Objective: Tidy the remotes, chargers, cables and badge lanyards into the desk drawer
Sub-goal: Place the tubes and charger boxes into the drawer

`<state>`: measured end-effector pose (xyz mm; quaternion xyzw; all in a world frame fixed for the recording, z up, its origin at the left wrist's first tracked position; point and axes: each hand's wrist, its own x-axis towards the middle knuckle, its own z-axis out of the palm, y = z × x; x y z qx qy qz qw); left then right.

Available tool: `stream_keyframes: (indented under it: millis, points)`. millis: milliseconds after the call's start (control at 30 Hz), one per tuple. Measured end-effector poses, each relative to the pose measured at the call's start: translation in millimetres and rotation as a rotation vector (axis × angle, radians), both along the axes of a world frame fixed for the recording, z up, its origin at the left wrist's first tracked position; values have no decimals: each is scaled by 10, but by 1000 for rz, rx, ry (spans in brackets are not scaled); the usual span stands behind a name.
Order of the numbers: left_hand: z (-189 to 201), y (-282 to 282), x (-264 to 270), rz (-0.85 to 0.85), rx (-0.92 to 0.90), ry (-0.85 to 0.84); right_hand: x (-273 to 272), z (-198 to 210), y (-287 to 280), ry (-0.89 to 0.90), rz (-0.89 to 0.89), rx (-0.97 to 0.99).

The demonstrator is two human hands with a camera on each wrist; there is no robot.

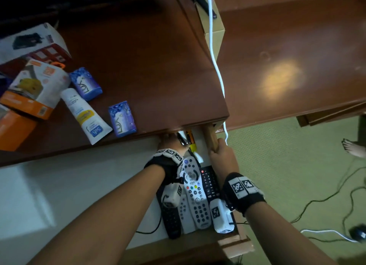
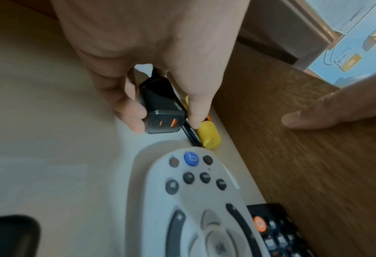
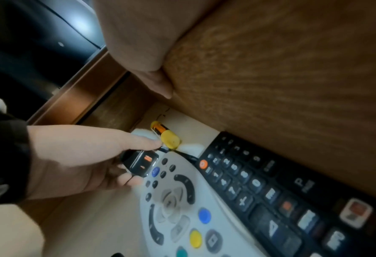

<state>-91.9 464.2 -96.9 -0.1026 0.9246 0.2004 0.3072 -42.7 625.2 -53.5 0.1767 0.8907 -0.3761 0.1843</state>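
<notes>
The desk drawer [image 1: 211,139] is pulled out under the desktop. At its right side lie a grey remote [image 1: 195,193], a black remote [image 1: 210,182] beside the wall, and two more remotes under my left wrist. My left hand [image 1: 170,143] reaches to the drawer's back and pinches a black charger [image 2: 163,111] with orange ports between thumb and fingers, low over the drawer floor. A yellow-capped item [image 2: 210,137] lies just beside it. My right hand [image 1: 217,147] grips the drawer's right wall, with the thumb [image 3: 158,83] inside. A white cable [image 1: 215,66] hangs down to that hand.
The desktop [image 1: 148,56] holds two soap bars [image 1: 122,118], a white tube [image 1: 85,114] and boxes [image 1: 33,90] at the left. A cardboard box [image 1: 213,31] stands at the back. On the green floor to the right lie cables, a mouse [image 1: 357,233] and a person's bare foot [image 1: 354,148].
</notes>
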Motion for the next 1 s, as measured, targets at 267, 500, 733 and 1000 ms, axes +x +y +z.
stream_keyframes:
  millis: [267,500,733,1000]
  points:
    - [57,186,-148,-46,16,2,29,-70,-2,-5,-49,29]
    - [-14,328,-66,31,47,12,20,-90,10,-10,-36,36]
    - [-5,366,31,300,123,81,28,-98,19,10,-41,18]
    - [96,392,92,365,252,108,31,-81,20,21,-24,-3]
